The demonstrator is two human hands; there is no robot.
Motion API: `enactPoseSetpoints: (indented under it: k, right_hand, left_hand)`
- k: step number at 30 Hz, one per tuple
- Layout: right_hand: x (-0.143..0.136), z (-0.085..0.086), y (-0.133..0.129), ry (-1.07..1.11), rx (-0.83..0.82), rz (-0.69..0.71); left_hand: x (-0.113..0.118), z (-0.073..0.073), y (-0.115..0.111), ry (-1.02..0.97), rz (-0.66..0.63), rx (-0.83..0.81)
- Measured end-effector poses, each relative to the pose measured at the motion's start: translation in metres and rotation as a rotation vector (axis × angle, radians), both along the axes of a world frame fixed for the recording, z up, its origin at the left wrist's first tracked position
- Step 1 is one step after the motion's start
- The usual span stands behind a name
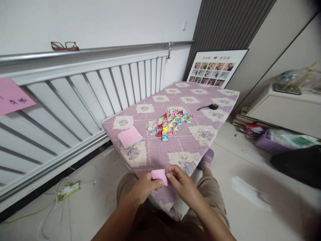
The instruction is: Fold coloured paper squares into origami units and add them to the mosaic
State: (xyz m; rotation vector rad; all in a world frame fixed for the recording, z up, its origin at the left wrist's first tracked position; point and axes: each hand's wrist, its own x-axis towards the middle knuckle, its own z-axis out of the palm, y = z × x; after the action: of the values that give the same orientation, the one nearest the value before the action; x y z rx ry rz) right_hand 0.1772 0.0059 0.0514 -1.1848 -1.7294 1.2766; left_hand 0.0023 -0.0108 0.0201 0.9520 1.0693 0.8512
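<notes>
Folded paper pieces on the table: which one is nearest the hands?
The light-blue piece at the near edge of the cluster, just in front of the bright yellow one; every other piece sits farther back.

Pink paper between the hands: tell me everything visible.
The pink paper is small, apparently folded, roughly four-sided, with a plain, matte surface. It is held above the near end of the tablecloth. The left hand grips it, thumb on top; the right hand is at its right edge. Individual creases are too small to tell.

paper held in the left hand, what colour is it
The folded paper is pink, seen in the head view.
</notes>
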Motion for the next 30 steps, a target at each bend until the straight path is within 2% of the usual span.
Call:
enactPoseSetpoints:
  k: [4,7,10,15,22,27,30]
  right_hand:
    - [0.0,0.009,-0.003,0.135,-0.043,0.068]
    - [-0.002,0.012,-0.008,0.208,-0.088,0.135]
    - [-0.004,0.01,-0.01,0.21,-0.097,0.111]
    - [-0.001,0.01,-0.01,0.062,0.017,0.02]
    - [0.003,0.019,-0.011,-0.064,0.161,0.058]
    - [0.006,0.021,-0.009,-0.055,0.193,0.099]
    - [0.006,0.019,-0.009,-0.052,0.191,0.063]
  left_hand:
    - [0.004,0.001,-0.003,-0.142,0.129,-0.065]
    - [0.006,0.01,-0.004,-0.259,0.138,-0.071]
    - [0.008,0.019,-0.005,-0.308,0.129,-0.074]
    - [0.011,0.025,-0.005,-0.33,0.136,-0.081]
    - [0.013,0.026,-0.005,-0.303,0.124,-0.07]
    - [0.01,0.023,-0.005,-0.237,0.128,-0.031]
    - [0.008,0.022,-0.005,-0.207,0.11,0.014]
